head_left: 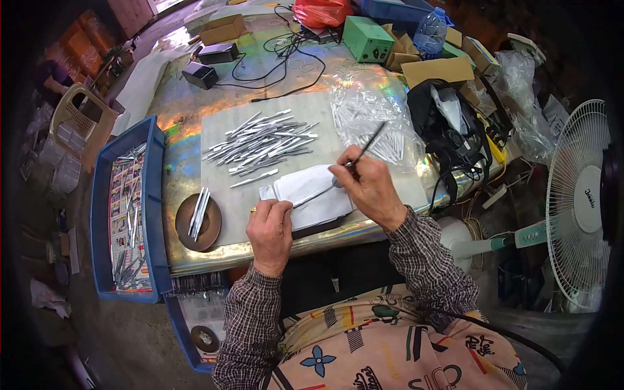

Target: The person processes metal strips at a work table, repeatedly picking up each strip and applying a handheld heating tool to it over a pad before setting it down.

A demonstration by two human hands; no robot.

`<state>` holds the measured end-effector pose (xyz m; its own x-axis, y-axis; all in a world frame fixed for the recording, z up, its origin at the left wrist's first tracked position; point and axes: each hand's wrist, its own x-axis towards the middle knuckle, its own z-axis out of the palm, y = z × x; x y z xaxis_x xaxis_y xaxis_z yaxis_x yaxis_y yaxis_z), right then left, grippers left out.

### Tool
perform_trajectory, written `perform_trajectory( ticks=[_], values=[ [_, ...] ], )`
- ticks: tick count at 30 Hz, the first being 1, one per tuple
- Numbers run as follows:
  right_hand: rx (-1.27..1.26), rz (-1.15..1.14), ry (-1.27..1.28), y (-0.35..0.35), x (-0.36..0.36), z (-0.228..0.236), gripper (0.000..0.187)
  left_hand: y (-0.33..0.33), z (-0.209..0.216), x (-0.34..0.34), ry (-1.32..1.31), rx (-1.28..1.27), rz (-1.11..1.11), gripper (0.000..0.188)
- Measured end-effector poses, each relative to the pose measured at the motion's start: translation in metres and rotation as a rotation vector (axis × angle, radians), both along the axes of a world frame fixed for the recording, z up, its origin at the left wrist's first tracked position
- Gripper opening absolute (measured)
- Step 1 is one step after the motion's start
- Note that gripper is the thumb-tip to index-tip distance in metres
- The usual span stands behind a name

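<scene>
Rainbow-coloured glare streaks the shiny, silvery worktop (184,140) along its left and near edges; beyond them, dim surroundings bend into a black fisheye rim.

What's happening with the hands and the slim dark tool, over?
Right hand gripping slim dark tool. Left hand at left end of white pad. Pile of silvery strips beyond pad, not between hands.

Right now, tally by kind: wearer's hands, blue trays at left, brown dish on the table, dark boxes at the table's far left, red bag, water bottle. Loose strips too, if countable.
Hands: 2
Blue trays: 2
Brown dish: 1
Dark boxes: 2
Red bag: 1
Water bottle: 1
Loose strips: overlapping, not countable
Total, strips excluded: 9
</scene>
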<state>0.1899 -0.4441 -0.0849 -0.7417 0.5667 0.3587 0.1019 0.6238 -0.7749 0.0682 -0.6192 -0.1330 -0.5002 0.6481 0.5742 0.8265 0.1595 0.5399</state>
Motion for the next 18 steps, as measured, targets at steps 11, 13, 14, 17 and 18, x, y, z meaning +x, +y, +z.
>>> perform_trajectory(
  ticks=[11, 13, 14, 17, 18],
  values=[
    [-0.018, 0.163, 0.175, -0.029, -0.004, 0.049, 0.018, 0.000, -0.003, -0.002, 0.004, 0.001, 0.006, 0.013],
    [0.002, 0.179, 0.295, -0.039, -0.005, 0.060, 0.019, 0.000, -0.004, -0.002, 0.009, 0.010, 0.008, 0.014],
    [-0.136, 0.187, 0.352, -0.046, -0.010, 0.051, 0.020, -0.002, -0.006, -0.003, 0.004, 0.012, 0.008, 0.015],
    [0.058, 0.217, 0.071, -0.047, -0.036, -0.002, 0.021, 0.003, -0.005, 0.001, -0.001, 0.016, 0.006, 0.016],
    [0.030, 0.225, 0.049, -0.044, -0.030, -0.005, 0.021, 0.005, -0.005, 0.002, -0.001, 0.014, 0.018, 0.016]
  ],
)
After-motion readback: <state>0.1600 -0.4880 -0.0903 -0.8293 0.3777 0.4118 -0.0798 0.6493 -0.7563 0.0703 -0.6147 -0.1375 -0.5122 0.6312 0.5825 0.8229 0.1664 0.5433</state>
